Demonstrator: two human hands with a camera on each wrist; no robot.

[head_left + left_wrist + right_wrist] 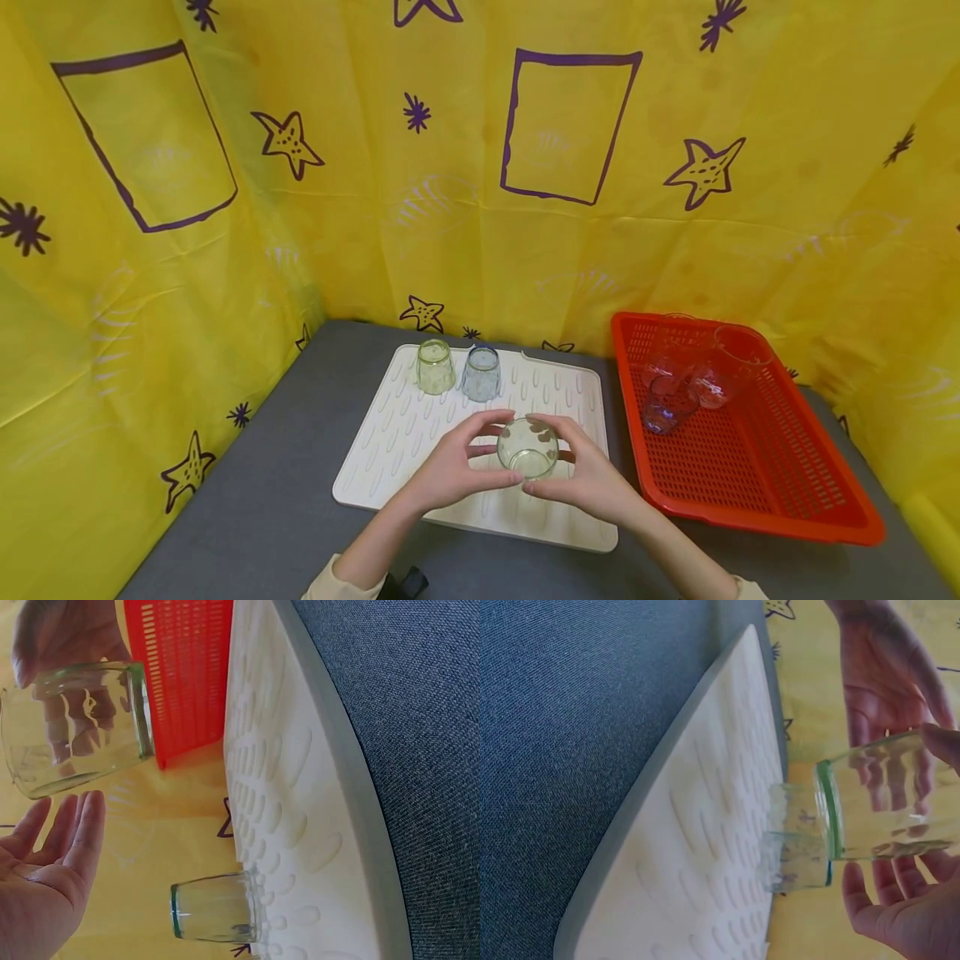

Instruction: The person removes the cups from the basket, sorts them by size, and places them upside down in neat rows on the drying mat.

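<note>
A clear, faintly green drinking glass is held above the white ribbed mat, its thick base facing down. My left hand holds it from the left side, fingers behind and thumb in front. From the other side my right hand holds the same glass, its thumb near the left thumb. In the right wrist view, the fingers of my right hand curve beside the glass. Toward the mat's back edge stand a green-tinted glass and a blue-tinted glass, both upside down.
To the right of the mat sits a red perforated basket with several glasses at its back left. Grey cloth covers the table. A yellow patterned curtain rises behind and at the left.
</note>
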